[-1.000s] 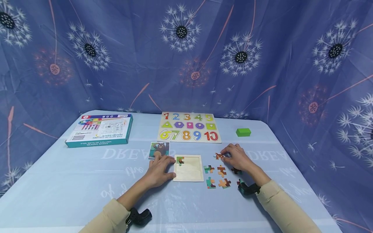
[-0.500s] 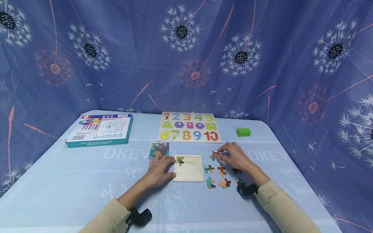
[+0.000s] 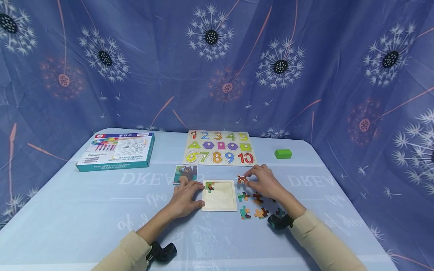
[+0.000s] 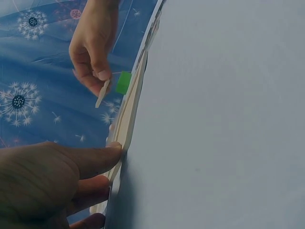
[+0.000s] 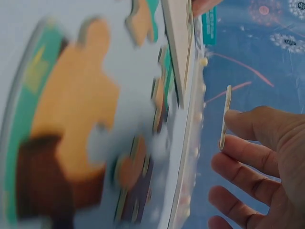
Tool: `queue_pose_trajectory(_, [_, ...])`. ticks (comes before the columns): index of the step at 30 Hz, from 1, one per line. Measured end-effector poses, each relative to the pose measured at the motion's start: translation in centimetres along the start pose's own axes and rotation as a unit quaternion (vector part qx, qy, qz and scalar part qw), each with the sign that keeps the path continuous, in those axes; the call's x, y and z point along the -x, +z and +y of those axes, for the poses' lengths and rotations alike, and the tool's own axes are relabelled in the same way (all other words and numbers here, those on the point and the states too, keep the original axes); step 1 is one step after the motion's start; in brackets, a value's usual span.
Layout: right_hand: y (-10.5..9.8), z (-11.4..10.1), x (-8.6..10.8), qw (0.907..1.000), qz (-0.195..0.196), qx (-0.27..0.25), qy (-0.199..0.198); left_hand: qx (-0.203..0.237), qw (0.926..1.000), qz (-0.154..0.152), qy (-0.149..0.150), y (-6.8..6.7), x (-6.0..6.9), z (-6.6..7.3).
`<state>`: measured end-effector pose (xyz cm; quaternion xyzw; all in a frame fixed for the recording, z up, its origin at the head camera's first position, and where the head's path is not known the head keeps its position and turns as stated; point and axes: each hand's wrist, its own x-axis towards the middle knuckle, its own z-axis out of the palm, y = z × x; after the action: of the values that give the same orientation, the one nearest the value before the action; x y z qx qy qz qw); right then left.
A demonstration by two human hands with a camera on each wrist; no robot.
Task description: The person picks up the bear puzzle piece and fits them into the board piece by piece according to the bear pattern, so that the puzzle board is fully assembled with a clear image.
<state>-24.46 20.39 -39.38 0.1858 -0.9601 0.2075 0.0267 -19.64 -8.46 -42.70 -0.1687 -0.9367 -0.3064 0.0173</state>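
Note:
A square wooden puzzle tray (image 3: 219, 197) lies at the middle of the table, with one puzzle piece (image 3: 210, 187) in its upper left corner. My left hand (image 3: 184, 199) rests against the tray's left edge, thumb and fingers touching it. My right hand (image 3: 264, 181) pinches a brown jigsaw piece (image 3: 242, 179) between thumb and fingers. It holds the piece off the table, just right of the tray's upper right corner. Edge-on, this thin piece (image 5: 225, 117) appears in the right wrist view. Several loose jigsaw pieces (image 3: 245, 212) lie below the right hand, some partly hidden by the wrist.
A bear picture card (image 3: 185, 174) lies beyond the left hand. Behind the tray is a number and shape board (image 3: 221, 148). A teal-edged flat box (image 3: 116, 151) sits at the back left, and a green block (image 3: 283, 154) at the back right. A dandelion-print curtain hangs behind.
My right hand has moved left with the brown jigsaw piece, lifting it from the loose pieces toward the tray. The left hand and the tray have stayed in place.

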Motion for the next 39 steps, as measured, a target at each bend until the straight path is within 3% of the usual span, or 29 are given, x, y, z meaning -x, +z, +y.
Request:
queue_pose_trajectory(15, [1.6, -3.4, -0.9, 0.9999, 0.002, -0.006, -0.008, 0.000, 1.0000, -0.002, 0.002, -0.1, 0.0, 0.1])
queue_pose_trajectory(23, [2.6, -4.7, -1.4, 0.9999, -0.005, 0.016, -0.003, -0.001, 1.0000, -0.001, 0.004, -0.2, 0.1, 0.1])
queue_pose_trajectory(39, [3.9, -5.6, -1.9, 0.9978, -0.014, 0.054, -0.036, -0.002, 0.9999, 0.011, 0.009, 0.0, 0.0, 0.0])
